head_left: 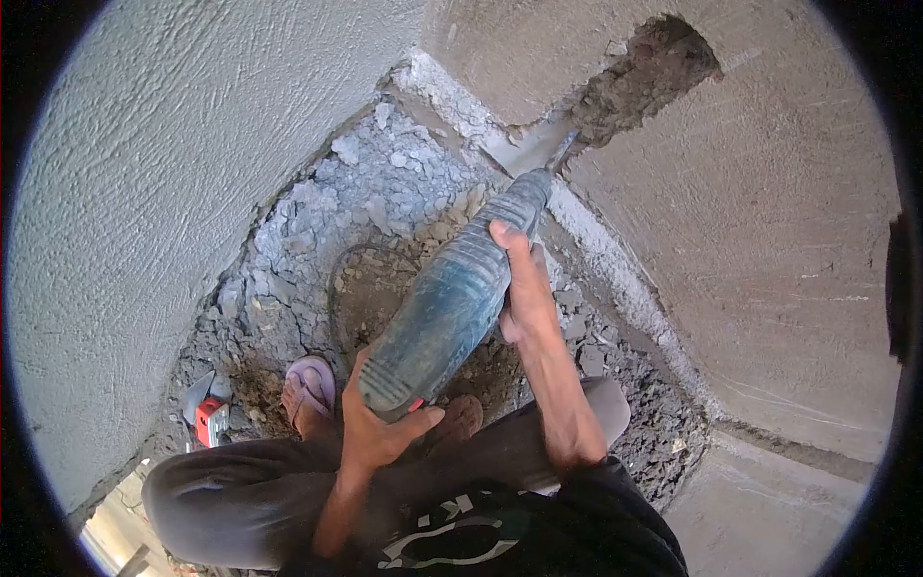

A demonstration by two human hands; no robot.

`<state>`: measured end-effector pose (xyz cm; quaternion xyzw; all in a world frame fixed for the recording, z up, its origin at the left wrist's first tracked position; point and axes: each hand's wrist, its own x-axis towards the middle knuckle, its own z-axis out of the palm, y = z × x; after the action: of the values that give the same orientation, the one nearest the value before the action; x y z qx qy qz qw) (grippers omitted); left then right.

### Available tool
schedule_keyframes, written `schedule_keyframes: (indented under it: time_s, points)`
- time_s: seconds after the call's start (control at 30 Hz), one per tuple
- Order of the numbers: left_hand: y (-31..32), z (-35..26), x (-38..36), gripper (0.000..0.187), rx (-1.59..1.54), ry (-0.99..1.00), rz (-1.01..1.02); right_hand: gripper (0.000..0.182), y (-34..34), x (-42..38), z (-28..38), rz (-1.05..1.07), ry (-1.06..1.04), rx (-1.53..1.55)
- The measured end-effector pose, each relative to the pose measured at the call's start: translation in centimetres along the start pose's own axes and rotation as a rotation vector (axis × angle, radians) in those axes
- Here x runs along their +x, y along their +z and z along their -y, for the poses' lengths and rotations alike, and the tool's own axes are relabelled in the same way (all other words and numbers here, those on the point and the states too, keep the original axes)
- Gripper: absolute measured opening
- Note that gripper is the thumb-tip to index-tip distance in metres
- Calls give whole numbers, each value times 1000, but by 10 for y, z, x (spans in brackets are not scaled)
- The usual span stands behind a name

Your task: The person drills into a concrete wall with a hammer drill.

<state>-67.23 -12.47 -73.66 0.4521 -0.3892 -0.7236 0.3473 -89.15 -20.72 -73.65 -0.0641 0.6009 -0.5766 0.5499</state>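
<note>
A dusty blue demolition hammer [447, 293] runs diagonally across the middle of the view. My left hand [380, 423] is closed around its rear end, with the thumb near a small red part. Further forward, my right hand [527, 288] wraps the body near the ribbed front section, thumb on top. The steel chisel [563, 150] points up and right, its tip at the lower end of a rough broken channel [644, 87] in the brown plastered wall [760, 192].
Rubble [288, 231] covers the ground between the brown wall and a grey textured wall [192, 144]. A dark cable [334, 288] loops over it. A red tool [211, 421] lies by my sandalled foot [310, 389]. A pale ledge [615, 260] runs along the wall base.
</note>
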Motion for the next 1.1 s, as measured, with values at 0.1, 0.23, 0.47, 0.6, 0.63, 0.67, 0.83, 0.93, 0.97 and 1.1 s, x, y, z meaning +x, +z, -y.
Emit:
schedule_keyframes:
  time_s: [0.1,0.23,0.47,0.6,0.63,0.67,0.83,0.93,0.97,1.1]
  points:
    - [-1,3,-3,76,-53,-35,15,75,3,-11,7,-26,-41,-41]
    - [3,-18,-5,72,-56,-36,27,79,2,-17,7,-124,-10,-41]
    - [18,-6,6,59,-47,-56,-20,76,-8,-6,19,-155,-25,-69]
    - [20,-24,5,57,-70,-52,-11,77,-14,-1,16,-104,22,-45]
    - [23,-35,2,56,-79,-66,-29,77,-15,-2,18,-81,34,-27]
    - [25,-39,1,55,-89,-81,-49,77,-14,-4,18,-85,39,-28]
    - [1,-29,2,59,35,-61,19,100,-5,-10,17,-111,10,-141]
    - [11,-33,5,61,-22,-47,-5,108,2,-13,23,-57,11,-50]
    - [15,-35,7,60,-139,-38,-40,108,2,-10,23,-56,9,-53]
    - [4,-26,16,58,91,57,3,104,-6,5,22,-55,61,-38]
